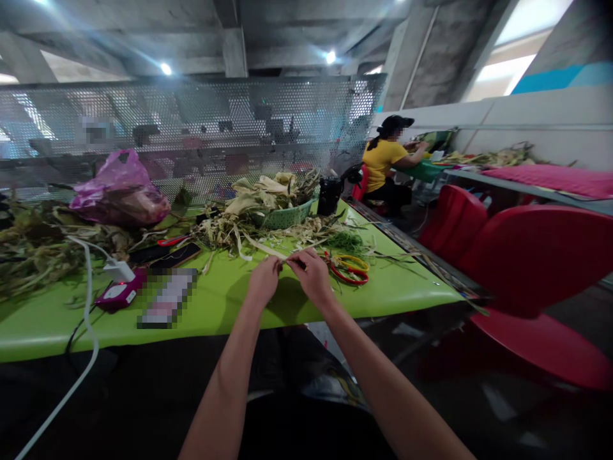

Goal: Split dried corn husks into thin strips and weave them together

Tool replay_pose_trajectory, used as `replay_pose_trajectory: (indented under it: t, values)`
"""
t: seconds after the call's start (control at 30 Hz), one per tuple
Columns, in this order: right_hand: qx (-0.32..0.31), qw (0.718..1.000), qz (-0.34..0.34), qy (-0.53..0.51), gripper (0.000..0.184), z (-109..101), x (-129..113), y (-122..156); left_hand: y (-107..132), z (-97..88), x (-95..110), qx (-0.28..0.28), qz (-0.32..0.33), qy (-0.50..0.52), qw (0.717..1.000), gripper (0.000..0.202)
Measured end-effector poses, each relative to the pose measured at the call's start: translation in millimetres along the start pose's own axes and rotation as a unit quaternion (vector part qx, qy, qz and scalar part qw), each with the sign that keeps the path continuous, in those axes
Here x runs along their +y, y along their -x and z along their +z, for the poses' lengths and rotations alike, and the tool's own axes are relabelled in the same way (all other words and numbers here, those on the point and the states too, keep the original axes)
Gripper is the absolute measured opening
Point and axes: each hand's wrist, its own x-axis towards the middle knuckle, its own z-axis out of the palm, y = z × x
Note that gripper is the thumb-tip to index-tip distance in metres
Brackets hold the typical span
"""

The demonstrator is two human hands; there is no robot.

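Note:
My left hand [263, 278] and my right hand [311, 275] meet over the green table [215, 306], fingers pinched on a thin pale strip of dried husk [286, 258] stretched between them. Just right of my right hand lie scissors with red and yellow handles [352, 268]. Behind the hands spreads a heap of loose dried husks [268, 233], and a green basket [282, 217] full of husks stands further back.
A pink plastic bag [119, 188] sits at the back left beside more dried leaves [33, 249]. Phones [167, 255], a charger with white cable [89, 287] and a pink device [117, 295] lie at left. Red chairs [531, 268] stand right. A person in yellow [383, 163] works at another table.

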Motion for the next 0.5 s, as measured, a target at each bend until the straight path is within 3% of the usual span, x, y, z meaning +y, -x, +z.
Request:
replay_pose_trajectory:
  t: [0.1, 0.2, 0.37, 0.5]
  values:
    - [-0.008, 1.0, -0.009, 0.025, 0.012, -4, -1, -2, 5, -2.2, 0, -0.04, 0.066, -0.105, 0.991, 0.016]
    - [-0.046, 0.999, -0.018, 0.015, 0.01, -5, 4, -6, 6, -10.3, -4, -0.118, 0.057, -0.086, 0.988, 0.017]
    - [-0.098, 0.991, 0.043, -0.079, 0.014, -4, 15, -9, 9, -27.6, -7, -0.266, -0.016, 0.125, 0.956, 0.019]
    - [-0.118, 0.953, 0.158, -0.229, 0.023, -4, 13, -8, 14, -33.1, 0, -0.24, -0.088, 0.299, 0.919, 0.024]
